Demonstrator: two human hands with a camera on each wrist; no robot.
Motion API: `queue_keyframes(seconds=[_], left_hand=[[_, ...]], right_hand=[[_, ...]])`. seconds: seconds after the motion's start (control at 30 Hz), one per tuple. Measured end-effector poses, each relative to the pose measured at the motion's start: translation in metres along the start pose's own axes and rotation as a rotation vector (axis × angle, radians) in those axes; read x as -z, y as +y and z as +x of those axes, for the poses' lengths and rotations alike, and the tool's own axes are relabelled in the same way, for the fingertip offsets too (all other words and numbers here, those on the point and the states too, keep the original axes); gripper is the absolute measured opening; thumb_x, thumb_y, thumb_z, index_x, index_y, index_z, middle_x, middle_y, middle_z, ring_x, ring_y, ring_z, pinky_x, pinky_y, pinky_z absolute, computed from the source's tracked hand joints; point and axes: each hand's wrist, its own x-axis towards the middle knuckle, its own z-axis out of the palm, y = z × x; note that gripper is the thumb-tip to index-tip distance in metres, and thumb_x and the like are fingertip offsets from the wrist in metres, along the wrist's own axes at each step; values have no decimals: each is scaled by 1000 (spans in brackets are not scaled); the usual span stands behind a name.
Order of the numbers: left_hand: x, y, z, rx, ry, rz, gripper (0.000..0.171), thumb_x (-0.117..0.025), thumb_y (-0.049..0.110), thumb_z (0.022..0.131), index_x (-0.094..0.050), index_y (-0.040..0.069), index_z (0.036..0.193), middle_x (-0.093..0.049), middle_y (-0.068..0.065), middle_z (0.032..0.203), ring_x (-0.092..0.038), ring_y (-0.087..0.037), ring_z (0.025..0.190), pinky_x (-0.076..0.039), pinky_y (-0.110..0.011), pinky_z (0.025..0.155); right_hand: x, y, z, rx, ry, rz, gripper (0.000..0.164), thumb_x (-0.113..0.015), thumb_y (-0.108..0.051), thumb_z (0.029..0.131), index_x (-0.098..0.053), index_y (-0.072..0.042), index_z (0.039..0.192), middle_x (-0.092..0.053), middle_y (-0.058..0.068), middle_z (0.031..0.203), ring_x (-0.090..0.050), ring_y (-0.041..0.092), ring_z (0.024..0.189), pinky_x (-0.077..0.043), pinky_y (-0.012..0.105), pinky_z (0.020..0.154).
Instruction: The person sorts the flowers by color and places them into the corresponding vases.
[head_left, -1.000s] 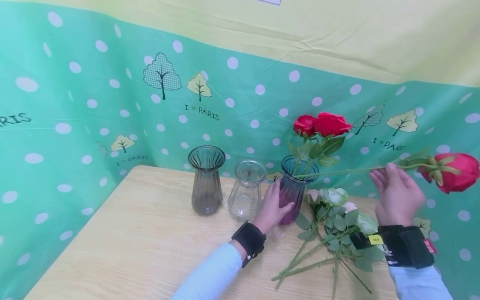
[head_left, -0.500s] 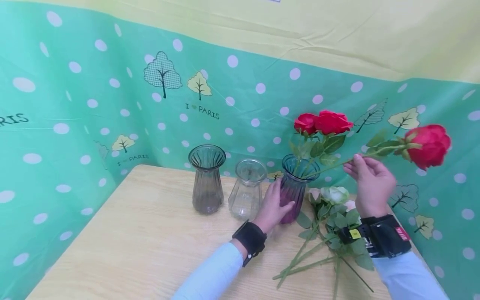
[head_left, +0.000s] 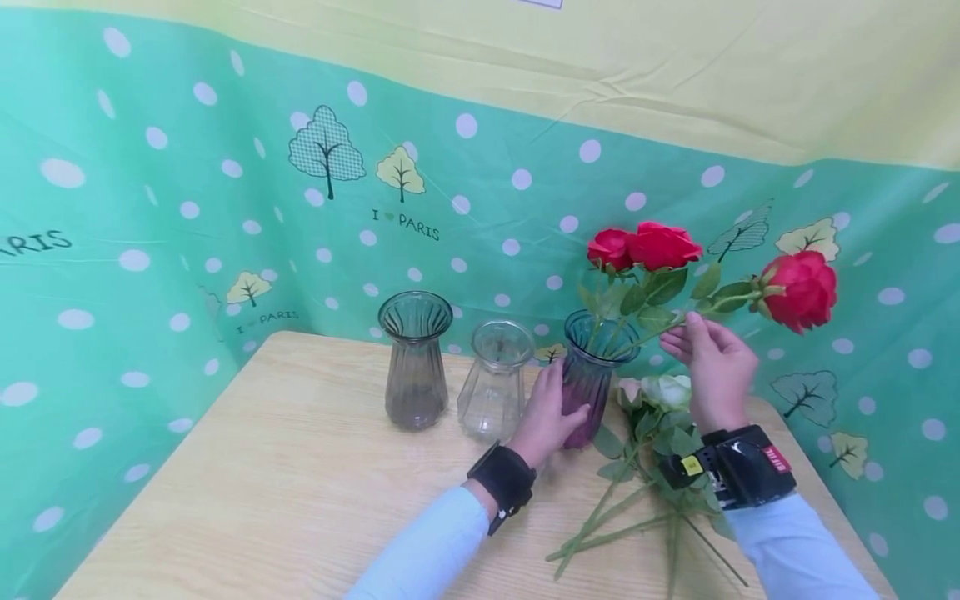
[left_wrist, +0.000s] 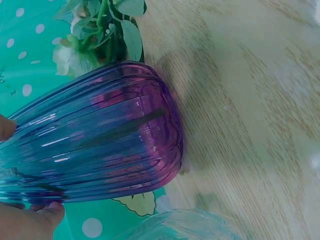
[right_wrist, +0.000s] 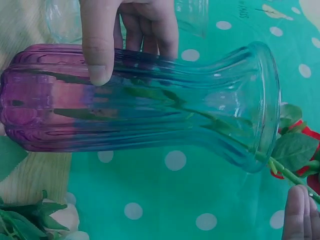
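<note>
My left hand (head_left: pixel 542 421) grips a ribbed blue-and-purple glass vase (head_left: pixel 594 385), its thumb in front and fingers round the far side. The vase stands upright on the table. Two red roses (head_left: pixel 663 247) rise from its mouth. Between thumb and fingers my right hand (head_left: pixel 722 375) pinches the stem of another red rose (head_left: pixel 799 292), whose bloom leans out to the right. The stem's lower end passes over the rim (right_wrist: pixel 272 107) into the vase. Through the glass in the right wrist view, dark stems are visible inside.
Left of the held vase stand a clear glass vase (head_left: pixel 489 400) and a grey glass vase (head_left: pixel 416 375). White and pale pink roses (head_left: pixel 663 392) lie in a pile on the wooden table (head_left: pixel 285 467), near my right wrist. A green dotted cloth (head_left: pixel 465 158) hangs behind.
My right hand has moved left towards the vase with the red rose, and the rose's stem has slid deeper into it. The left hand has stayed on the vase.
</note>
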Motion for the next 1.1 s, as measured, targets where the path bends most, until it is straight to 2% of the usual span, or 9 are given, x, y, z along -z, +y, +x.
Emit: queue_keyframes(seconds=[0.27,0.53,0.73,0.87,1.1], left_hand=[[2,1,-1,-30,22,13,80,-68,26,85,-22,1,146,-37,-18,143,-40,-29,132,-36,-38,111],[1,-1,-1,-70,45,14,79,-69,23,84,-24,-4,143,-39,-22,140,-42,-33,129,-39,-41,108],[2,1,0,-23,9,-3,81,-68,26,85,-21,3,146,-36,-17,144,-39,-29,133,-36,-38,111],[2,0,0,-16,0,1,80,-67,26,85,-22,3,146,-36,-17,144,-38,-28,134,-36,-37,111],[0,-2,1,-16,5,-15,79,-68,25,85,-22,2,146,-36,-17,144,-38,-28,133,-36,-38,111]], right_hand=[[2,-1,6,28,19,60,29,-71,-19,82,-57,-3,102,-71,6,73,-71,15,66,-58,24,65],[2,-5,8,68,41,37,31,-71,-23,82,-65,0,103,-69,5,76,-68,13,64,-58,21,63],[1,-7,9,74,85,77,28,-73,-19,80,-67,1,99,-68,5,73,-67,14,61,-58,22,59],[-1,-7,9,69,90,15,27,-74,-20,79,-68,-1,98,-69,3,72,-66,11,58,-57,20,56],[-6,1,5,88,3,-226,38,-70,-28,83,-66,1,107,-69,-3,75,-65,6,59,-56,17,56]])
